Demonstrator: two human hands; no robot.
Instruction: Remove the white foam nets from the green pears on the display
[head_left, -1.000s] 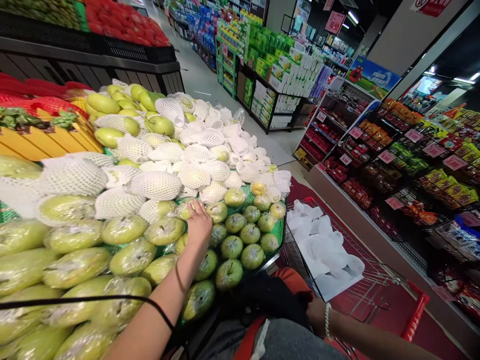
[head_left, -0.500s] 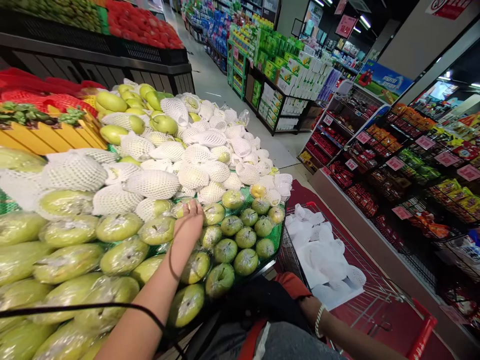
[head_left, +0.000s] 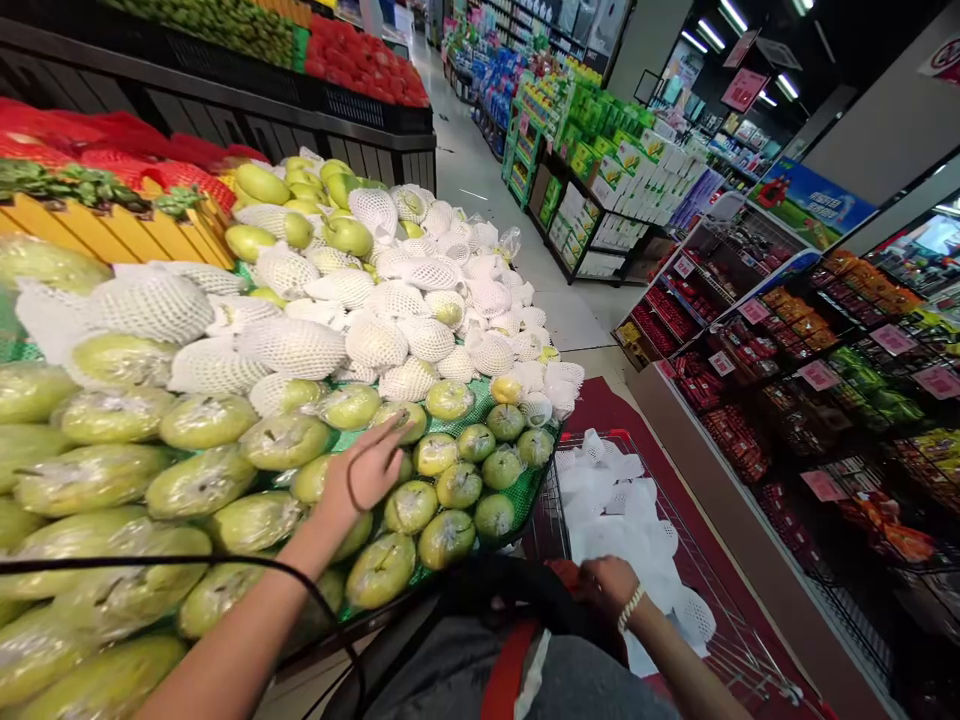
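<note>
My left hand (head_left: 366,468) is over the plastic-wrapped green fruit (head_left: 206,421), palm down. Its fingers are stretched out toward a wrapped fruit (head_left: 409,418) in the row nearest the netted fruit (head_left: 379,340). Nothing shows in its grasp. Close to my body, my right hand (head_left: 611,583) is curled, with a beaded bracelet at the wrist, beside a dark and reddish item (head_left: 564,573); what its fingers hold is too unclear to tell. White foam nets (head_left: 619,500) lie in the shopping cart (head_left: 720,600) to the right of the display.
A yellow planter (head_left: 112,232) and red netting (head_left: 97,135) stand at the left. Red fruit (head_left: 364,65) fills a display behind. Snack shelves (head_left: 795,400) line the right side. A black cord (head_left: 247,560) crosses the lower left.
My left hand has drawn back slightly and its fingers have spread off the fruit. My right hand has come into view beside my body. The view has shifted.
</note>
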